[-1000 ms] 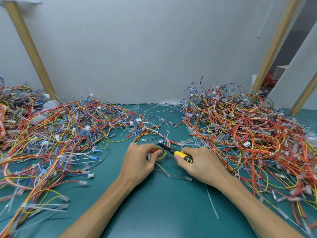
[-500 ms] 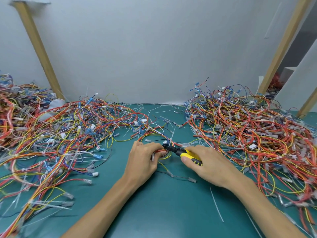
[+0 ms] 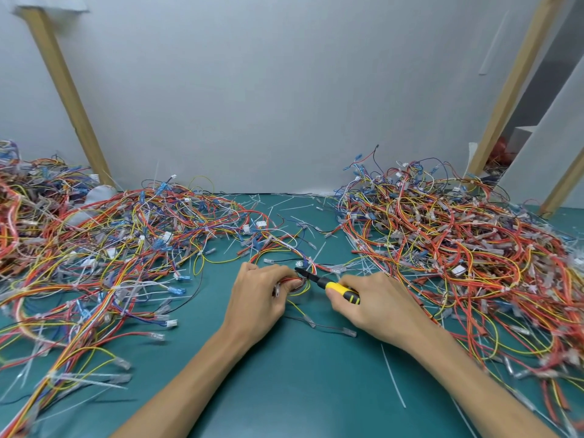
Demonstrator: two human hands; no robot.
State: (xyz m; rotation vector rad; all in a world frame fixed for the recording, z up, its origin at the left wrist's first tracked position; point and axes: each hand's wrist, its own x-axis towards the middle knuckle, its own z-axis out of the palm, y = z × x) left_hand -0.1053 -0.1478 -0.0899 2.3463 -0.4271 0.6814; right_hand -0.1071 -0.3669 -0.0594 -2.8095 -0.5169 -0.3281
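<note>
We pinch the small wire bundle (image 3: pixel 301 287) between the curled thumb and fingers of our left hand (image 3: pixel 259 298), low over the middle of the green surface (image 3: pixel 284 393), just in front of the gap between the two big heaps. Its red and yellow strands loop out past the thumb, and a few loose ends trail onto the surface below.

Our right hand (image 3: pixel 376 306) is wrapped round the yellow-and-black handle of the cutters (image 3: pixel 331 285), whose dark nose points left and meets the bundle right at the left fingertips. Whether the blades have bitten through anything we cannot tell; the tip is too small and half hidden.

To our judgement, this bundle is at the snipping step, not past it. White cut tie strips (image 3: pixel 393 382) lie scattered on the surface near the hands and further back towards the wall (image 3: pixel 284 105), so a fair amount of cutting seems done.

Much looks left. The right heap (image 3: pixel 458 257) lies dense, with many white ties showing among its red and orange wires. The left heap (image 3: pixel 110 254) spreads looser and flatter, perhaps the finished side, though we cannot be sure. Wooden posts (image 3: pixel 66 99) lean at both edges.
</note>
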